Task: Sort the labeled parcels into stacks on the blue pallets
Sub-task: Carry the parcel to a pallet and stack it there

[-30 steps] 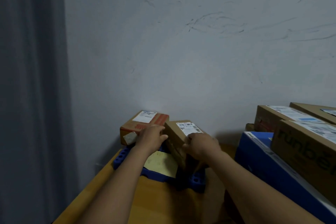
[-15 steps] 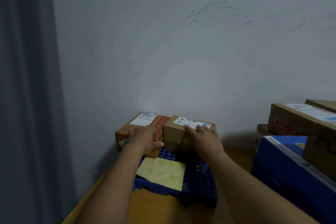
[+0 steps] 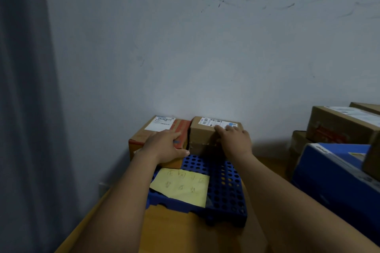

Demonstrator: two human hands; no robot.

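A blue perforated pallet (image 3: 224,191) lies on the wooden table against the wall. Two labeled parcels stand side by side at its far end. The left parcel (image 3: 156,127) is brown with red tape and a white label. The right parcel (image 3: 202,132) is plain brown with a white label on top. My left hand (image 3: 166,146) rests flat on the near corner of the left parcel, thumb down its side. My right hand (image 3: 234,139) lies on top of the right parcel, fingers spread over the label. A yellow handwritten note (image 3: 181,186) lies on the pallet's near left part.
The wooden table (image 3: 170,230) runs toward me. At the right stand a big blue box (image 3: 333,178) and several stacked brown parcels (image 3: 339,127). A grey curtain (image 3: 24,109) hangs at the left. The wall is directly behind the pallet.
The right parcel was tilted between my hands and now sits flat on the pallet beside the left parcel. My right hand has slid onto its top.
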